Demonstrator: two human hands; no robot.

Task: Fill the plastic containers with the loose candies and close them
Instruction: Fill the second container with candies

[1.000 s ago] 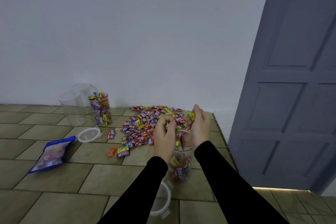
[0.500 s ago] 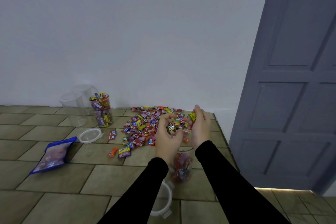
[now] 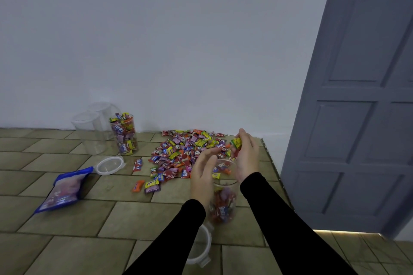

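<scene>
From the head view, a big pile of loose candies [image 3: 190, 149] is seen spread on the tiled floor [image 3: 67, 219] close to the white wall [image 3: 178, 40]. A clear plastic container [image 3: 222, 198] is stood on the floor between the two hands, nearer than the pile, and it is partly filled with candies. The left hand [image 3: 203, 176] is held just beside the top of this container with its fingers relaxed and spread, and nothing is held in it. The right hand [image 3: 245, 156] is raised over the container's open mouth, and a few candies are pinched in its curled fingers, with a yellow-green candy [image 3: 237, 142] seen at the fingertips. A white lid [image 3: 201, 245] is laid on the floor just below the left sleeve, partly hidden by the arm. Far to the left, by the wall, a full container [image 3: 124, 135] is stood with candies up to its top and no lid on it. Two empty containers [image 3: 91, 131] are stood just beside it, on its left. Another lid [image 3: 109, 165] is laid flat in front of them. A blue bag [image 3: 63, 190] is laid on the floor to the left of that lid. A grey door [image 3: 357, 107] is seen on the right
</scene>
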